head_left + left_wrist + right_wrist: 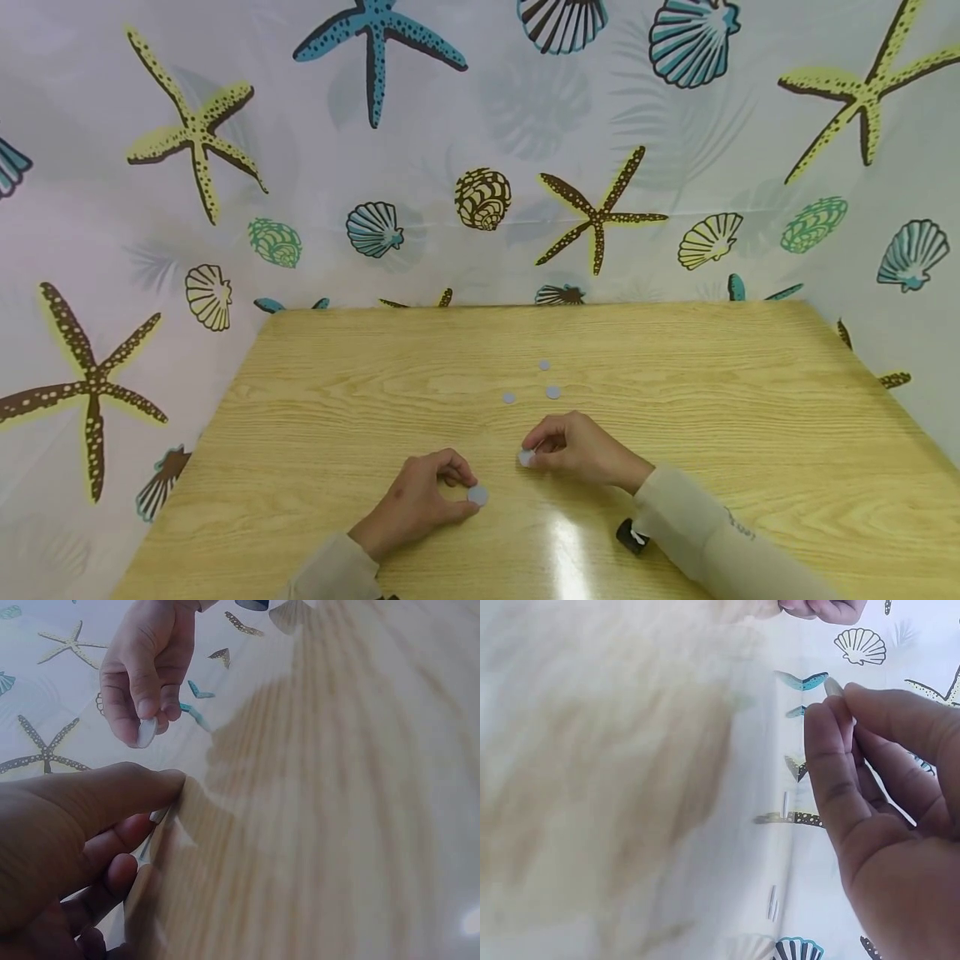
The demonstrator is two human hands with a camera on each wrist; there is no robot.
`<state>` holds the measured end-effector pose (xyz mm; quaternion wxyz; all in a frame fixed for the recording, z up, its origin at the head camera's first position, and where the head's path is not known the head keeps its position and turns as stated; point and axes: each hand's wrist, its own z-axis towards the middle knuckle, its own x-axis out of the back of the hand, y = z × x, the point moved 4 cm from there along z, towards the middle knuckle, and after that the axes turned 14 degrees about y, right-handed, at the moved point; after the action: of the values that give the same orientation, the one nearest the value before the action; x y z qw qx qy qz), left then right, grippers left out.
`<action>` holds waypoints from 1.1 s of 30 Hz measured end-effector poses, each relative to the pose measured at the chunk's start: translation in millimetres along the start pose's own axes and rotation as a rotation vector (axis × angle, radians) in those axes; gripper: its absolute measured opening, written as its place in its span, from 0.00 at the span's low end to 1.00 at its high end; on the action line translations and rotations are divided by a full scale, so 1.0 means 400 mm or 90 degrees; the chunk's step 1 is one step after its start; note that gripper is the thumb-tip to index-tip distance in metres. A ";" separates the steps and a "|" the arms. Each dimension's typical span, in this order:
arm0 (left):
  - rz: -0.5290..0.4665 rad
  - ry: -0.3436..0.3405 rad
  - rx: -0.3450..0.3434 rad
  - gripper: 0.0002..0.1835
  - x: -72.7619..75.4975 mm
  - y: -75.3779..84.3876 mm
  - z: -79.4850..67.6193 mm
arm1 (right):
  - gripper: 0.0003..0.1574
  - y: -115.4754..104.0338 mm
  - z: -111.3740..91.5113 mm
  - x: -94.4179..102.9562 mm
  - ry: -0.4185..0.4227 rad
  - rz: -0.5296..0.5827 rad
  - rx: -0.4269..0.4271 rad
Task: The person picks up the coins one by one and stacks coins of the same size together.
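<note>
My left hand (423, 498) pinches a small pale round disc (477, 495) between thumb and forefinger, low over the wooden table. To its right, my right hand (583, 452) pinches a second pale disc (527, 457) by its edges. That second disc (147, 733) shows as thin and flat in the left wrist view. From the right wrist, the disc (834, 688) appears edge-on at the fingertips. Beyond the hands, three more pale discs lie on the table: a far one (544, 365), a right one (552, 392) and a left one (509, 398).
The light wood table (337, 367) ends against a white cloth (420, 150) printed with starfish and shells, which also rises at both sides. A small black device (632, 536) sits by the right sleeve cuff. Light glares off the table's near part.
</note>
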<state>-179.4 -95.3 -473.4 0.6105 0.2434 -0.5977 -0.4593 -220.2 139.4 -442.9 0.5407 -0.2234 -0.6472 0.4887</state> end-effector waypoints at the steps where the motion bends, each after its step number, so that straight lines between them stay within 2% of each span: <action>1: 0.000 0.000 -0.001 0.16 0.000 0.000 0.000 | 0.09 0.001 -0.002 -0.002 -0.003 -0.001 0.001; 8: 0.004 -0.003 -0.007 0.16 -0.003 -0.001 0.000 | 0.08 0.002 -0.015 -0.011 -0.024 0.009 0.021; 18: 0.012 -0.003 -0.007 0.15 -0.006 0.002 0.000 | 0.08 0.008 -0.042 -0.024 -0.052 0.023 0.003; 33: 0.012 -0.004 -0.001 0.16 -0.005 0.008 0.000 | 0.07 0.004 -0.072 -0.046 -0.071 0.029 0.031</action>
<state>-178.1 -92.1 -471.9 0.6129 0.2361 -0.6015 -0.4548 -188.3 136.2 -455.1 0.4977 -0.1969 -0.6591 0.5283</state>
